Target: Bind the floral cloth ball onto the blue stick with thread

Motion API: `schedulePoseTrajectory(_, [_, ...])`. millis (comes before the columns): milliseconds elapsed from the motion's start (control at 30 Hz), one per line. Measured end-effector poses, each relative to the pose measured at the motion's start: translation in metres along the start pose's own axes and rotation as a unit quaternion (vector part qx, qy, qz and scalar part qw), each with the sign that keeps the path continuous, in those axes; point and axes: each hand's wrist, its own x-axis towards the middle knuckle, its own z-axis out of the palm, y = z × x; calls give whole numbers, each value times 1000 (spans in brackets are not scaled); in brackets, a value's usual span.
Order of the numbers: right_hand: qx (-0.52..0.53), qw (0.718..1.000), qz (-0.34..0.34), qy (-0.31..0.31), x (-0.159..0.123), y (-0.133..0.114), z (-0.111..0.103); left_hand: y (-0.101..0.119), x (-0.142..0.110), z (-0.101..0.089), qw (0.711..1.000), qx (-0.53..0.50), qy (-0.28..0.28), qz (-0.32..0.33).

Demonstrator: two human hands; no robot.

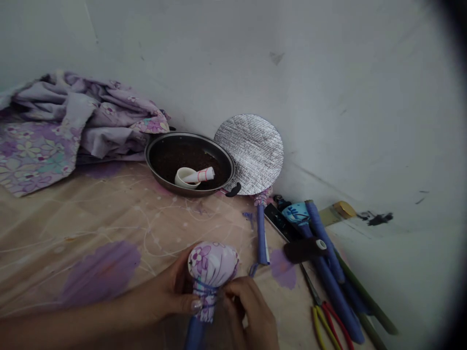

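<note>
A round ball of purple flowered cloth (212,265) is bound with blue tape onto a blue stick (194,334). My left hand (168,292) wraps around the bundle just below the ball, thumb across the tape. My right hand (250,311) is closed at the right side of the wrapped neck, fingers pinched against it; what they pinch is hidden. Both hands rest low over a flowered sheet (91,228).
A dark pan (189,163) with a white cup and roll stands by the wall, beside a silver foil disc (251,150). Crumpled purple cloth (65,126) lies at left. Blue sticks (328,262), a tape roll and pliers (324,321) lie at right.
</note>
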Motion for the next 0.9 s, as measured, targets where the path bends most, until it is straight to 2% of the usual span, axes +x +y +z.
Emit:
schedulePoseTrajectory(167, [-32,998,-56,20,7,-11,-1,-23,4,-9,1000,-27,-5,11])
schedulePoseTrajectory(300, [-158,979,-122,34,18,-24,7,-45,4,-20,999,-30,3,32])
schedulePoseTrajectory(467, [-265,951,-156,27,23,-28,14,-60,0,-28,998,-29,9,58])
schedulePoseTrajectory(667, [-342,925,-165,7,21,-32,14,-39,-1,-13,999,-11,30,27])
schedulePoseTrajectory(800, [-325,932,-160,-2,24,-33,14,-26,-1,-5,999,-8,24,47])
schedulePoseTrajectory(900, [-307,937,-166,7,26,-35,24,-23,-3,-3,999,-3,26,44])
